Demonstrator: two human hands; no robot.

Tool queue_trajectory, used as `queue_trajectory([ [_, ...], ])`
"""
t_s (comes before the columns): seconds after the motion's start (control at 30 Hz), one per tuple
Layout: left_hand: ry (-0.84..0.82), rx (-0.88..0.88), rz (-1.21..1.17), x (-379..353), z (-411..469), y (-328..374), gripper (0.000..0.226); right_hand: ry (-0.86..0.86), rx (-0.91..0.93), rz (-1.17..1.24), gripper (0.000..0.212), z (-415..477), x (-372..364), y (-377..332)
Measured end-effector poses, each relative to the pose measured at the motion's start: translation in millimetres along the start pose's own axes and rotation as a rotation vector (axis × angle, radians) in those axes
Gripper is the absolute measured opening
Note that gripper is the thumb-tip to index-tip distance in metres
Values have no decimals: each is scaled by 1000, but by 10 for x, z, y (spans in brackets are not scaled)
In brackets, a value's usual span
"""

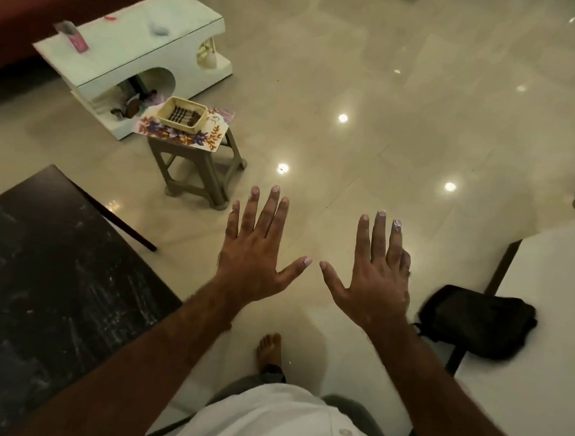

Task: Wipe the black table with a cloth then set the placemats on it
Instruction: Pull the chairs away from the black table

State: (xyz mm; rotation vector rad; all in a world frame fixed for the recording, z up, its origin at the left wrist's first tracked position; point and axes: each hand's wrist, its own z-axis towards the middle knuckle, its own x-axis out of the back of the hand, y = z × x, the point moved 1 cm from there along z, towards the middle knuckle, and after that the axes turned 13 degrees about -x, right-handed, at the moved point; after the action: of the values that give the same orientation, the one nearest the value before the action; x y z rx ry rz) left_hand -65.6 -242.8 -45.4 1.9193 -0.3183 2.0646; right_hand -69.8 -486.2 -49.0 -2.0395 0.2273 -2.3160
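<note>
The black table [49, 292] fills the lower left, its dark top streaked with pale dust marks. Flowered placemats [180, 135] lie stacked on a small grey-brown stool [195, 166] beyond the table's far corner, with a cream basket [181, 115] resting on them. My left hand [256, 253] and my right hand [374, 275] are held out flat over the tiled floor, backs up, fingers spread, holding nothing. Both hover to the right of the table and short of the stool. No cloth shows clearly in view.
A white low glass-topped table [138, 46] stands at the back left before a dark red sofa [40, 8]. A black bag [477, 319] lies on the floor beside a white surface [547, 314] at right. My bare foot [269, 350] is on the glossy tiles.
</note>
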Motion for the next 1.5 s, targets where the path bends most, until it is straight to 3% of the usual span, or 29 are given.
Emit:
queue_trajectory([
  [0.33,5,48,-15,-174,1570,-663,115,36,51,35,114,1829,-256,-246],
  [0.83,19,294,-63,-499,3842,-1597,116,-75,352,33,113,4933,-707,-552],
  [1.13,15,445,-104,-813,4934,-2932,117,-146,509,1,113,6622,-1257,-1622],
  [1.5,51,660,-77,-677,5585,-4516,115,-208,715,6,114,8051,-1510,-3257],
])
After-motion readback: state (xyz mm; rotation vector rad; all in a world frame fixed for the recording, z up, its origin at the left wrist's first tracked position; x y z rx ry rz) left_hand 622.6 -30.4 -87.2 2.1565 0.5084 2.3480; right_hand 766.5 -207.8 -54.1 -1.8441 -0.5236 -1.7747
